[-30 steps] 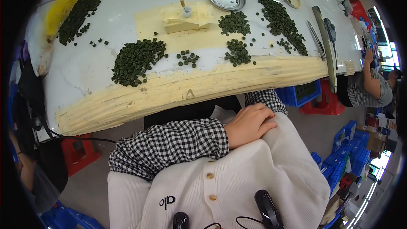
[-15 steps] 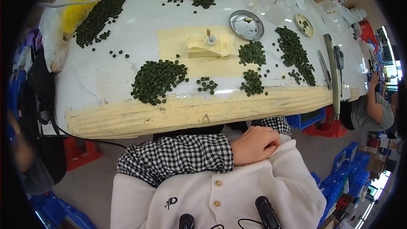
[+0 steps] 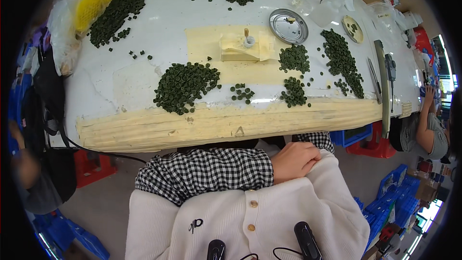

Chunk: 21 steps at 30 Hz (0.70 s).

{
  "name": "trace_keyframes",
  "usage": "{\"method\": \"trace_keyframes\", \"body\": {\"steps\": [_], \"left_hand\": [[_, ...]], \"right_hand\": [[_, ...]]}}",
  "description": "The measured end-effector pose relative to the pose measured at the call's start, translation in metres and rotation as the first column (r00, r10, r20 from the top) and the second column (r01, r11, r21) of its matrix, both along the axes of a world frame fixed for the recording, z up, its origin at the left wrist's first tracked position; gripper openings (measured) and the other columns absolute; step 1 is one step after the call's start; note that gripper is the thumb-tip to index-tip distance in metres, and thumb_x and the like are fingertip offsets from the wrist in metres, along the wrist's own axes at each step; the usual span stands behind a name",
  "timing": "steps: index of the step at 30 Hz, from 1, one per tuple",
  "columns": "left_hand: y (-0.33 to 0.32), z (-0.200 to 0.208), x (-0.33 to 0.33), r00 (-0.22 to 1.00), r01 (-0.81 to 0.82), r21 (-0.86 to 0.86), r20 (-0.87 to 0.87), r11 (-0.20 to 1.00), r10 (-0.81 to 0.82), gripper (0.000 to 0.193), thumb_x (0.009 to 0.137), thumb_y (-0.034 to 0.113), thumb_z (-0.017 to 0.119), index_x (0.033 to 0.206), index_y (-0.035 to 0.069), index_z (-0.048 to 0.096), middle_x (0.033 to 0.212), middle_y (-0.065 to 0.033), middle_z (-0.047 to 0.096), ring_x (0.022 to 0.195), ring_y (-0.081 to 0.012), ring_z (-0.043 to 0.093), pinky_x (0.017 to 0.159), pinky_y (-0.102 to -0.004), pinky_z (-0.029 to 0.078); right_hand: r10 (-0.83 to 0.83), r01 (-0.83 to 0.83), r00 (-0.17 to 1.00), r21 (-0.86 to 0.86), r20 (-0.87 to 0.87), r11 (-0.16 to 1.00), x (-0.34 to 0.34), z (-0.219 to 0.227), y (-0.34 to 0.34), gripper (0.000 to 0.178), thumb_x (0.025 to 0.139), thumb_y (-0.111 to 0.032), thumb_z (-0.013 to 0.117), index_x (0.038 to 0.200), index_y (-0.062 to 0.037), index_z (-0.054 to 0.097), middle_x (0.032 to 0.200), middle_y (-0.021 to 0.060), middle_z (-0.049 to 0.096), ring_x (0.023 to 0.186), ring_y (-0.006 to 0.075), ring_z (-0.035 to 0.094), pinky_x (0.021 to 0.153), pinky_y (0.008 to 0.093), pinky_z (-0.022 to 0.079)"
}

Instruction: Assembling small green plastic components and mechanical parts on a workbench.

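Black-and-white checked cloth is covering the left forearm [image 3: 211,169], which is lying across the front of a white cardigan [image 3: 298,216]. The left hand [image 3: 295,162] is resting, back upward and fingers bent, on the cardigan beside the right sleeve [image 3: 314,139]. Whether its fingers are grasping any cloth, I cannot tell. The right hand is staying hidden, the right sleeve running toward the table edge, so its grip I cannot tell either.

Beyond the arms, cream tape [image 3: 231,127] is covering the near edge of the white table [image 3: 163,24]. Small dark green parts are lying there in heaps: a large pile [image 3: 185,86] near the taped edge, a small cluster [image 3: 242,93] just right of it, and two others farther right, with a long heap [image 3: 341,60] past those.

Behind the small cluster, a cream-wrapped block [image 3: 240,57] is bearing a little cup [image 3: 249,41] and a brown stick [image 3: 246,32]. A round silver tin [image 3: 286,32] is sitting behind and to the right. Tweezers [image 3: 374,82], a long bar [image 3: 384,94] and a dark caliper [image 3: 391,74] are lying toward the right end. Farther right, a co-worker [image 3: 435,137] in stripes is sitting near a red stool [image 3: 373,147].
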<state>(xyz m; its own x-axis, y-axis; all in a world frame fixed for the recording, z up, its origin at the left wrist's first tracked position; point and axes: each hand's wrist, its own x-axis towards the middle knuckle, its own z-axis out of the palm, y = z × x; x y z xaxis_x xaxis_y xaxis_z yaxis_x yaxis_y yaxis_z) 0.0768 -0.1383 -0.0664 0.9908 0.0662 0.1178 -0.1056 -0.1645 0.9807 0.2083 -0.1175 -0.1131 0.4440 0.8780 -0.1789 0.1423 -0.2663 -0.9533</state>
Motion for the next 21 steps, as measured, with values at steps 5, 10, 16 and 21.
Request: {"method": "trace_keyframes", "body": {"steps": [5, 10, 16, 21], "left_hand": [[-0.002, -0.016, 0.008, 0.999, -0.038, 0.279, -0.014, 0.96, 0.043, 0.02, 0.09, 0.008, 0.05, 0.104, 0.001, 0.062, 0.102, -0.0175, 0.06, 0.099, -0.0336, 0.059, 0.088, -0.0391, 0.048], [-0.005, -0.023, 0.014, 0.998, -0.063, 0.293, 0.009, 0.954, 0.063, 0.018, 0.09, 0.008, 0.05, 0.101, 0.0, 0.062, 0.102, -0.0173, 0.06, 0.101, -0.032, 0.058, 0.09, -0.0383, 0.046], [0.013, 0.008, 0.008, 0.988, 0.138, -0.087, -0.057, 0.987, -0.143, 0.017, 0.09, 0.015, 0.057, 0.094, 0.0, 0.063, 0.089, -0.015, 0.062, 0.088, -0.0316, 0.061, 0.085, -0.0375, 0.048], [0.006, 0.004, 0.012, 0.996, -0.069, 0.21, -0.043, 0.975, 0.08, 0.018, 0.091, 0.016, 0.056, 0.092, -0.001, 0.061, 0.093, -0.0154, 0.063, 0.088, -0.0328, 0.061, 0.082, -0.0386, 0.049]], "right_hand": [[0.006, -0.006, 1.0, 0.004, 0.012, 1.0, -0.003, 0.001, 0.001, 0.026, 0.09, -0.021, 0.062, 0.103, 0.0005, 0.066, 0.085, 0.0154, 0.067, 0.078, 0.0293, 0.066, 0.08, 0.0396, 0.052], [0.005, -0.005, 1.0, 0.003, 0.022, 1.0, -0.004, 0.001, 0.001, 0.027, 0.09, -0.022, 0.061, 0.103, 0.0005, 0.066, 0.085, 0.0158, 0.067, 0.078, 0.0298, 0.066, 0.08, 0.04, 0.052], [-0.003, 0.003, 0.999, 0.006, 0.037, 1.0, -0.004, 0.003, -0.001, 0.028, 0.09, -0.024, 0.061, 0.104, 0.0005, 0.067, 0.085, 0.0163, 0.067, 0.078, 0.0303, 0.066, 0.08, 0.0406, 0.052], [0.004, -0.004, 0.999, -0.002, 0.047, 1.0, -0.007, 0.003, 0.0, 0.029, 0.091, -0.025, 0.061, 0.104, 0.0004, 0.067, 0.085, 0.0167, 0.067, 0.078, 0.0307, 0.066, 0.081, 0.0411, 0.051]]}}
